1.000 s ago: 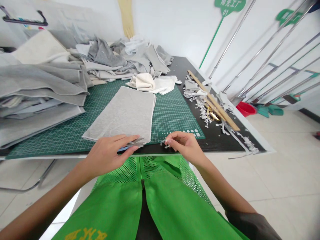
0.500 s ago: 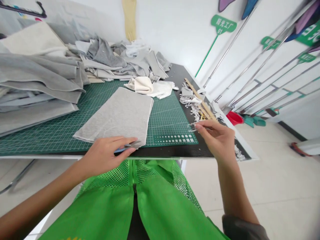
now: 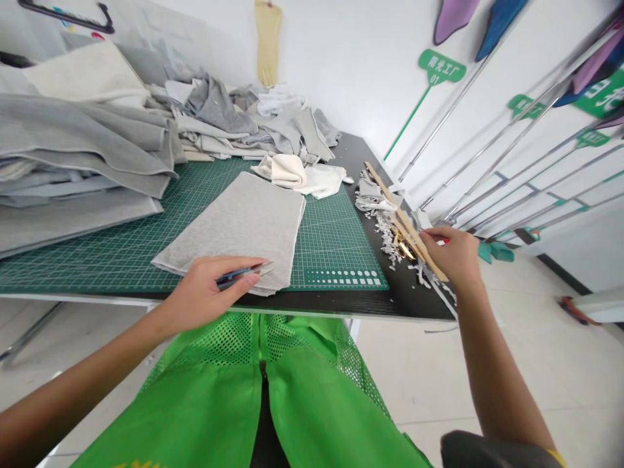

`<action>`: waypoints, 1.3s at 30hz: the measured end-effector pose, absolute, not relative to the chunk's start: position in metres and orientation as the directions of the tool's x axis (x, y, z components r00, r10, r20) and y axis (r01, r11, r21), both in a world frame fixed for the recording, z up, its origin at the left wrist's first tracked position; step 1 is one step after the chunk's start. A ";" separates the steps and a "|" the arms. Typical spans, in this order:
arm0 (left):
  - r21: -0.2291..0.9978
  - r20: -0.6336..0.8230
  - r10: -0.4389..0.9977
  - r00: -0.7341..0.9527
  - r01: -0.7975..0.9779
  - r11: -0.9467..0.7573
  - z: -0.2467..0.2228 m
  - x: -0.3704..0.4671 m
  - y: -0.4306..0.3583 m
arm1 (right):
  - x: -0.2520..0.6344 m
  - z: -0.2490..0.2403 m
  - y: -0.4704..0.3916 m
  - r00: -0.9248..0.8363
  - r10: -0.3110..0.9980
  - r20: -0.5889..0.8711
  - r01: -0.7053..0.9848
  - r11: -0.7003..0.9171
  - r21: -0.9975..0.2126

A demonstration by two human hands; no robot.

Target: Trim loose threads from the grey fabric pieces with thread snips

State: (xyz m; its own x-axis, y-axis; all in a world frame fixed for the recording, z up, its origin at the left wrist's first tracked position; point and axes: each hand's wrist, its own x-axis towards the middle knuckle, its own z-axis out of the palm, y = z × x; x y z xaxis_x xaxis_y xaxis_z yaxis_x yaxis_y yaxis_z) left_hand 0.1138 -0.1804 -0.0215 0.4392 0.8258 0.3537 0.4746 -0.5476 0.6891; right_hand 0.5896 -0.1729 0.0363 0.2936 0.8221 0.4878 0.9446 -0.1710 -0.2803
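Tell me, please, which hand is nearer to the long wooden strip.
Right. The right hand is just right of the long wooden strip; the left hand is well to its left, at the grey cloth.

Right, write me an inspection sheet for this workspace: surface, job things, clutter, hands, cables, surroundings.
Surface: green mat on a black table.
Job things: grey cloth on the mat; blue-handled tool, its tip over the cloth.
Clutter: fabric pile at left and back; scraps, wooden strip at right.
Hands: left hand grips the tool; right hand is at the strip, anything held hidden.
Cables: nothing seen.
Surroundings: yellow glove hanging up; green sign beyond the table.
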 end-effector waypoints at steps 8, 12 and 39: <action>0.702 0.353 0.827 0.437 0.461 -0.543 -0.023 0.115 -0.180 | 0.597 0.033 -0.171 0.294 0.832 0.471 0.953 -0.217 -0.211; 0.701 0.347 0.828 0.440 0.466 -0.541 -0.021 0.114 -0.180 | 0.584 0.038 -0.178 0.345 0.752 0.561 0.935 -0.226 -0.272; 0.849 0.268 0.896 0.353 0.353 -0.393 -0.015 0.113 -0.178 | 0.384 0.043 -0.202 -0.776 0.569 0.273 0.523 0.822 -0.227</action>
State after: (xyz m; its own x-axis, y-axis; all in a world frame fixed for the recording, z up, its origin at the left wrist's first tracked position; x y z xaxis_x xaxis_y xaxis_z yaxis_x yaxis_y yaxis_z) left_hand 0.1134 -0.1776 -0.0154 0.3530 0.8965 0.2678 0.3533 -0.3927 0.8491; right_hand 0.3845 -0.2018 0.0430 -0.7756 0.5692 0.2729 0.5229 0.8215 -0.2273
